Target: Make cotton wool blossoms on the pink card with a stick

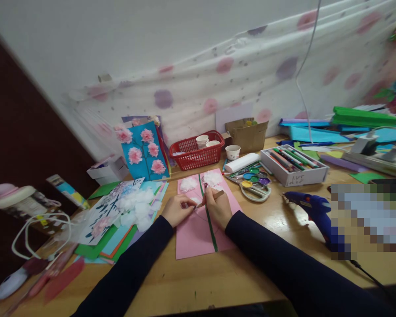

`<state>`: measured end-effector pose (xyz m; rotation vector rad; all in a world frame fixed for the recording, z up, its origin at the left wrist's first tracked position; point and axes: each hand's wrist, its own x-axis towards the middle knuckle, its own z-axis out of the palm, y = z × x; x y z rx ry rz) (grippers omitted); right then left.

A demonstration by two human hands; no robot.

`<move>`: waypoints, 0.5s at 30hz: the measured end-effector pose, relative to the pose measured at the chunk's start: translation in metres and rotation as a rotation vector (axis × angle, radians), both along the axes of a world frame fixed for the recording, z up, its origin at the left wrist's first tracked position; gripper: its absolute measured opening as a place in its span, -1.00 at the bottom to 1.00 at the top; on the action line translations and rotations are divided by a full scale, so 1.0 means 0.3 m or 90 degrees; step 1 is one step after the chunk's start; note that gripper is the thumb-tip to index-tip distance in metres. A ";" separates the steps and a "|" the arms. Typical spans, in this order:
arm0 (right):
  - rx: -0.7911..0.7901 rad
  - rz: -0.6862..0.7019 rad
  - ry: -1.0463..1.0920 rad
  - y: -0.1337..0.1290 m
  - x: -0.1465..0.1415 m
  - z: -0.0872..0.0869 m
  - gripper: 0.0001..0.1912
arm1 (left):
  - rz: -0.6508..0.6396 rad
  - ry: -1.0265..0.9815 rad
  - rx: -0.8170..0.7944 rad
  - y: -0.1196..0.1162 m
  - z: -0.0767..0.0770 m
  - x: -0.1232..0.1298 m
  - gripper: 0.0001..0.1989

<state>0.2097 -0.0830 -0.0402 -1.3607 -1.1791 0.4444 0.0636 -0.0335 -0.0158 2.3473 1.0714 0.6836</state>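
A pink sheet of paper (191,240) lies on the table with a dark green painted stripe (212,226) down its middle. White cotton tufts (188,184) sit at its top on both sides of the stripe, and thin curved lines show lower down. My right hand (218,207) is closed round a thin brown-handled tool (219,194), pen or brush I cannot tell, its tip low over the paper left of the stripe. Close to that tip, the fingers of my left hand (178,209) are pinched together on the sheet; what they hold, if anything, is hidden.
A cotton pile (138,204) lies on coloured papers at left, below a blue flower picture (143,152). Behind stand a red basket (196,156) and a paper cup (232,152). Rightward are a paint palette (255,178), a marker box (297,176) and a blue glue gun (312,204).
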 end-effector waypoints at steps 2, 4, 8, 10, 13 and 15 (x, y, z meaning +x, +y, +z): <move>-0.012 0.008 -0.007 0.000 0.001 0.000 -0.48 | -0.008 0.002 0.004 0.002 0.000 -0.001 -0.82; -0.019 0.014 -0.019 0.000 0.001 0.001 -0.48 | -0.014 0.005 0.005 0.004 -0.001 0.000 -0.82; -0.030 0.014 -0.060 -0.004 0.001 0.003 -0.49 | -0.011 0.011 0.011 0.003 -0.003 0.003 -0.82; -0.038 0.014 -0.081 -0.005 0.000 0.004 -0.49 | -0.010 0.011 0.017 0.002 -0.002 0.004 -0.83; -0.042 0.008 -0.118 -0.006 0.000 0.004 -0.50 | -0.023 0.002 0.023 0.003 0.003 -0.001 -0.82; -0.039 -0.001 -0.138 -0.006 0.000 0.005 -0.49 | -0.025 -0.010 0.029 0.006 0.009 -0.011 -0.79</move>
